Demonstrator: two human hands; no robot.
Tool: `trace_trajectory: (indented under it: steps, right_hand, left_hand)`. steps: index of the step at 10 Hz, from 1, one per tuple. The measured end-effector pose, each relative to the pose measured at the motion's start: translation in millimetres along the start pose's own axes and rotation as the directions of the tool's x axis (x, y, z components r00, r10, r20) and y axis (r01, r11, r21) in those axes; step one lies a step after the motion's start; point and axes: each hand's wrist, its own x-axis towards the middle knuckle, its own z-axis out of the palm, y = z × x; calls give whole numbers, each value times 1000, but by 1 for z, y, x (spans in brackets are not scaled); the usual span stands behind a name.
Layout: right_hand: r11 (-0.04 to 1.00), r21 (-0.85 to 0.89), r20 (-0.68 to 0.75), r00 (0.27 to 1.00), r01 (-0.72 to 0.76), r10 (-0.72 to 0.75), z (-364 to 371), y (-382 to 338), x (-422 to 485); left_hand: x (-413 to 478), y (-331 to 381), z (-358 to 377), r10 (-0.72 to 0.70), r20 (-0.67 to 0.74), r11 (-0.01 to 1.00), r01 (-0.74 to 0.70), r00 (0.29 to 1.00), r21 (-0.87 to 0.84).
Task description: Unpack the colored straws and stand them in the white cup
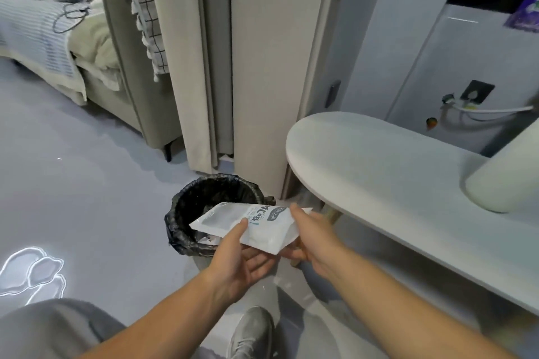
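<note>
white plastic straw packet, flat, with dark printed lettering near its right end, held over the black-lined bin. your left hand pinches its near edge, thumb on top; your right hand grips the right end. contents cannot be made out.

A single head-worn view is directed forward and down, close above the left hand and right hand, the floor beyond them.
</note>
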Motion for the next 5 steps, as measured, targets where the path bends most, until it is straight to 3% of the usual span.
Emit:
trace_trajectory:
  steps: [3, 5]
  right_hand:
    - [948, -312, -66, 997, -69, 51, 15, 27, 35]
    - [948, -314, -45, 998, -50, 38, -9, 24, 22]
  left_hand:
    - [14, -6, -18, -137, 18, 990, 137, 990, -19]
    - [8, -21, 3, -200, 111, 980, 197, 974, 38]
